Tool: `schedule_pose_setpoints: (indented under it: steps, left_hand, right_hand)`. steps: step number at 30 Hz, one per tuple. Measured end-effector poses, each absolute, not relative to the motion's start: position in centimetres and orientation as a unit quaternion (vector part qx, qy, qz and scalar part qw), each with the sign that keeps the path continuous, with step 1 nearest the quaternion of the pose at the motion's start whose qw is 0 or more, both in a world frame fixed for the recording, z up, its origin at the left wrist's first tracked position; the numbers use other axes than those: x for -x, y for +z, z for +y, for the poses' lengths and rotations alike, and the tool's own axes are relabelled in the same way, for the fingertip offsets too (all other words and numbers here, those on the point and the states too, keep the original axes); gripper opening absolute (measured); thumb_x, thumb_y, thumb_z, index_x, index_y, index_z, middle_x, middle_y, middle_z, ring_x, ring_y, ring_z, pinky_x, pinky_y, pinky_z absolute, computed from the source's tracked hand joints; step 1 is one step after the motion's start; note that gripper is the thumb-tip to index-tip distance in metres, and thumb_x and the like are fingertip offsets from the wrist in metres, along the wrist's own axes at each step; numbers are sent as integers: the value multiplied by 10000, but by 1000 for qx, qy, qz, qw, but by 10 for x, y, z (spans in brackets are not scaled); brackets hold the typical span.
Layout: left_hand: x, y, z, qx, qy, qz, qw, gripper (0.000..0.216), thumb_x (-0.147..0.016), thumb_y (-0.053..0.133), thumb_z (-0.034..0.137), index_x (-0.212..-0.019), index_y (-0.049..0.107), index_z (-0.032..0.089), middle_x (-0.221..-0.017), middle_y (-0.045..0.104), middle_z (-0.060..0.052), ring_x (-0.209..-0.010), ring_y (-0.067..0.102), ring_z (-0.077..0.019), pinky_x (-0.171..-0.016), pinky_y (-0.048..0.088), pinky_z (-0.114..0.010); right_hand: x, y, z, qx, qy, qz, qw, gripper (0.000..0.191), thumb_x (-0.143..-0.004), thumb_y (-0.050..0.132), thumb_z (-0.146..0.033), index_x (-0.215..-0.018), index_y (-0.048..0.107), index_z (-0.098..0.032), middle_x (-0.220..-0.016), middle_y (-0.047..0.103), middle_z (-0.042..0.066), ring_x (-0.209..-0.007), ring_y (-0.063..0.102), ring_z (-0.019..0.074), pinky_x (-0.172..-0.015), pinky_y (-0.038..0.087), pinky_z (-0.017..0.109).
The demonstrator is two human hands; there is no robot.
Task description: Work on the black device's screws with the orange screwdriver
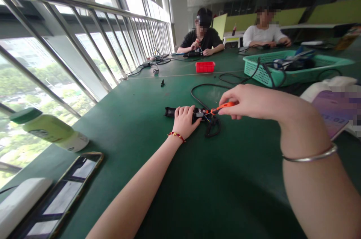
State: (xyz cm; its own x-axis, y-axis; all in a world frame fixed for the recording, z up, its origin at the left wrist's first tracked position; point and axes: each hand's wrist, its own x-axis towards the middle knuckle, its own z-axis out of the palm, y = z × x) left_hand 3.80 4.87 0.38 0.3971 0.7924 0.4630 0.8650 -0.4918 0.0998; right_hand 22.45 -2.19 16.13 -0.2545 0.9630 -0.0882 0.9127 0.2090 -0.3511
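Head view: my left hand (pixel 184 119) clamps the black device (pixel 170 111) to the bench (pixel 225 182). My right hand (pixel 249 100) grips the orange screwdriver (pixel 223 106). Wires (pixel 211 121) are exposed, so I'm mid-job.

Orange screwdriver (pixel 222 106), black device (pixel 183 112), green table (pixel 225 179)

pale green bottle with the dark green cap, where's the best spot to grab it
Probably round the middle of the pale green plastic bottle, coming down from above: it lies on its side on the green table, so the wide rounded body is exposed on top.
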Motion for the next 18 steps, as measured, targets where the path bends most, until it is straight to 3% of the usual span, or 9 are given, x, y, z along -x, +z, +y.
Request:
schedule_pose_setpoints:
  steps: [5, 7, 11, 13, 16, 18]
  left_hand:
    - [-38, 2, 49, 830, -237, -498, 83, 478, -844, 498, 432, -1233, 463, 158, -1183, 554, -86, -1128, 447, -252, -1058, 250, -423]
    - [-38, 2, 50, 830, -239, -497, 84, 475, -842, 501, 431, -1231, 463, 161, -1184, 554, -86, -1129, 448, -252, -1057, 250, -424]
    - [-38, 2, 50, 831, -239, -495, 83, 472, -841, 502, 430, -1229, 461, 163, -1180, 555, -88, -1127, 451, -251, -1054, 254, -425]
    - [-38, 2, 50, 832, -239, -494, 82, 470, -841, 501, 429, -1229, 459, 167, -1178, 555, -87, -1127, 451, -252, -1052, 257, -427]
    - [-38, 2, 49, 832, -239, -494, 82, 473, -841, 500, 429, -1229, 460, 162, -1177, 555, -87, -1126, 451, -252, -1053, 255, -424]
    - [-38, 3, 49, 831, -238, -495, 83, 471, -841, 499, 428, -1227, 463, 160, -1176, 555, -87, -1125, 452, -252, -1054, 252, -421]
  right_hand:
    - [-224, 163, -19, 666, 189, -720, 48, 555, -860, 347, -529, -562, 623, -150, -532, 642, 75, -509, 611, 165, -655, 470, 307]
    - [-226, 161, -16, 665, 194, -719, 60, 532, -863, 354, -513, -620, 649, -142, -561, 656, 79, -532, 620, 170, -656, 472, 304]
    - [-234, 156, -10, 625, 145, -762, 90, 283, -784, 514, -376, -925, 697, -212, -813, 715, 31, -691, 646, 178, -632, 458, 264]
    - [-236, 154, -9, 612, 109, -778, 90, 288, -740, 552, -298, -988, 693, -259, -912, 713, 7, -744, 644, 178, -638, 449, 254]
    - [-236, 153, -9, 632, 114, -761, 90, 312, -765, 529, -320, -1022, 684, -236, -836, 715, 28, -693, 645, 175, -608, 448, 257]
    - [-234, 154, -11, 654, 158, -735, 79, 367, -824, 452, -420, -925, 698, -166, -706, 703, 60, -610, 641, 174, -605, 460, 273]
